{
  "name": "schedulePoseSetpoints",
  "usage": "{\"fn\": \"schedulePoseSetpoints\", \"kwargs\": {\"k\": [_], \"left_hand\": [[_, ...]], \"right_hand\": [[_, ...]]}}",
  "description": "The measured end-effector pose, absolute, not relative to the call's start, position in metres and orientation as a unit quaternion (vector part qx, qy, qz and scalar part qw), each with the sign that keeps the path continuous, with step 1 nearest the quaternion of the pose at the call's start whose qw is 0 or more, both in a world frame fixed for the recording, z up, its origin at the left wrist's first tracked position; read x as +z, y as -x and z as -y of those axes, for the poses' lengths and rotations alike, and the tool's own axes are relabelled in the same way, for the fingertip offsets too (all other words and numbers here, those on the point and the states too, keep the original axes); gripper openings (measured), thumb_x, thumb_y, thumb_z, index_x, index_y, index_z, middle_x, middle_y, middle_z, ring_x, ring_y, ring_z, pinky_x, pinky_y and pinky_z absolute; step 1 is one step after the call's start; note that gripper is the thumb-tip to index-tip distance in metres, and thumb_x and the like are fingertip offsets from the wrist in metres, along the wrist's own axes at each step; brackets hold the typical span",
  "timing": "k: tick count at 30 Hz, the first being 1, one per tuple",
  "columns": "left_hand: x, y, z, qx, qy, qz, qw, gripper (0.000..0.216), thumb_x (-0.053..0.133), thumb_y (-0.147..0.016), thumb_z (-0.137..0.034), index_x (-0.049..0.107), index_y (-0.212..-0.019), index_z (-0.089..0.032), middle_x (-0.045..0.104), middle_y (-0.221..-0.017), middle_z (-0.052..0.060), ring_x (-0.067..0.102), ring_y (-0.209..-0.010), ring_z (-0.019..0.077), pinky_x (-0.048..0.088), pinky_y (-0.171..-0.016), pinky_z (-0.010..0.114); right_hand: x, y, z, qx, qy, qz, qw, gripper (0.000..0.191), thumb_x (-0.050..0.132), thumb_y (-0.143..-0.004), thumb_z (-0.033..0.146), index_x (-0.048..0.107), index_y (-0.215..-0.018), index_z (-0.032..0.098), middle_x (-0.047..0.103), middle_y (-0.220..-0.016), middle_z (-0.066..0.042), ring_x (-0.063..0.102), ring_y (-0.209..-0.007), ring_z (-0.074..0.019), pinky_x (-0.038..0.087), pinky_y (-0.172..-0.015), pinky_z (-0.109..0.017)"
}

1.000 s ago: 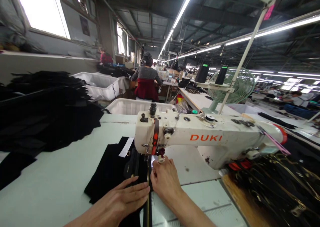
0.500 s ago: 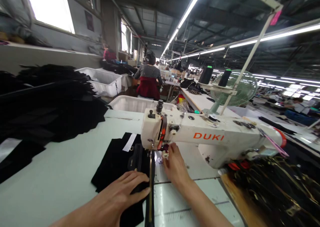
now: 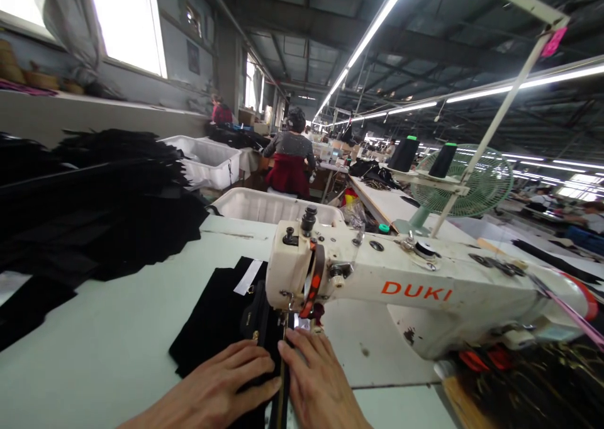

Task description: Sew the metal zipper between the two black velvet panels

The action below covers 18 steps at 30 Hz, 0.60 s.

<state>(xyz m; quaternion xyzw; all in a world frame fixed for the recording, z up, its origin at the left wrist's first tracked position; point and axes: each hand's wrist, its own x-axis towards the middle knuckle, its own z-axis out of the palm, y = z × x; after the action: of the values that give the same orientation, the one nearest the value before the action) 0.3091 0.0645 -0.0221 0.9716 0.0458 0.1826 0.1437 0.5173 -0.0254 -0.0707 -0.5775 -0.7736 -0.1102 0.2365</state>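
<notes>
My left hand [image 3: 221,382] lies flat, fingers stretched, on a black fabric piece [image 3: 214,319] spread on the pale sewing table [image 3: 108,347]. My right hand [image 3: 314,378] rests beside it, fingers extended and pressing the fabric just in front of the needle. Between the two hands a black zipper strip [image 3: 282,391] runs toward the presser foot. The white DUKI sewing machine [image 3: 401,284] stands right behind my fingers. A white label [image 3: 248,277] sticks out on the fabric at its far edge.
A big heap of black fabric pieces [image 3: 94,209] fills the table's left. White plastic bins [image 3: 274,206] stand beyond the table. A pile of black zippers [image 3: 528,385] lies at the right. Thread cones and a green fan [image 3: 460,180] sit behind the machine. A person in a grey top [image 3: 290,158] sits ahead.
My right hand has come back from the machine head's side and now lies flat on the fabric by the zipper. The view has shifted closer and slightly left.
</notes>
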Motion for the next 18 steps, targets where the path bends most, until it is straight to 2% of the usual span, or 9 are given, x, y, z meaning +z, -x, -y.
{"fn": "schedulePoseSetpoints", "kwargs": {"k": [4, 8, 12, 15, 18], "left_hand": [[-0.021, -0.306, -0.078, 0.139, -0.983, -0.037, 0.118, 0.072, 0.065, -0.086, -0.055, 0.039, -0.149, -0.031, 0.054, -0.144, 0.005, 0.054, -0.128, 0.0253, 0.037, -0.114, 0.039], [-0.014, -0.31, -0.087, 0.102, -0.985, -0.085, 0.107, 0.085, 0.08, -0.072, -0.049, 0.043, -0.146, -0.032, 0.055, -0.143, 0.008, 0.053, -0.129, 0.0321, 0.044, -0.108, 0.048], [-0.009, -0.315, -0.089, 0.084, -0.986, -0.101, 0.104, 0.078, 0.079, -0.073, -0.045, 0.048, -0.144, -0.031, 0.056, -0.141, 0.008, 0.052, -0.129, 0.0341, 0.045, -0.106, 0.051], [-0.015, -0.313, -0.087, 0.1, -0.986, -0.08, 0.105, 0.065, 0.071, -0.082, -0.042, 0.048, -0.143, -0.031, 0.058, -0.14, 0.005, 0.054, -0.128, 0.0284, 0.043, -0.109, 0.044], [-0.025, -0.31, -0.085, 0.122, -0.985, -0.075, 0.101, 0.058, 0.065, -0.088, -0.042, 0.048, -0.143, -0.031, 0.058, -0.14, 0.004, 0.055, -0.127, 0.0247, 0.042, -0.111, 0.039]], "right_hand": [[-0.067, -0.519, 0.023, -0.126, 0.585, 0.753, 0.276, 0.053, 0.047, -0.081, 0.004, 0.056, -0.13, 0.022, 0.065, -0.128, -0.006, 0.063, -0.114, -0.0267, 0.058, -0.093, -0.046], [-0.059, -0.52, 0.026, -0.097, 0.529, 0.764, 0.356, 0.046, 0.047, -0.074, 0.001, 0.062, -0.113, 0.022, 0.07, -0.109, -0.005, 0.065, -0.101, -0.0212, 0.056, -0.095, -0.039], [-0.063, -0.515, 0.028, -0.045, 0.52, 0.767, 0.373, 0.037, 0.048, -0.071, 0.003, 0.062, -0.098, 0.023, 0.068, -0.096, -0.004, 0.064, -0.095, -0.02, 0.054, -0.094, -0.035], [-0.068, -0.51, 0.028, -0.046, 0.538, 0.757, 0.368, 0.04, 0.048, -0.071, 0.005, 0.063, -0.103, 0.024, 0.068, -0.098, -0.003, 0.064, -0.094, -0.0202, 0.054, -0.094, -0.033], [-0.072, -0.509, 0.027, -0.069, 0.527, 0.758, 0.378, 0.043, 0.051, -0.071, 0.007, 0.063, -0.108, 0.024, 0.07, -0.101, -0.002, 0.065, -0.097, -0.02, 0.05, -0.102, -0.033]]}}
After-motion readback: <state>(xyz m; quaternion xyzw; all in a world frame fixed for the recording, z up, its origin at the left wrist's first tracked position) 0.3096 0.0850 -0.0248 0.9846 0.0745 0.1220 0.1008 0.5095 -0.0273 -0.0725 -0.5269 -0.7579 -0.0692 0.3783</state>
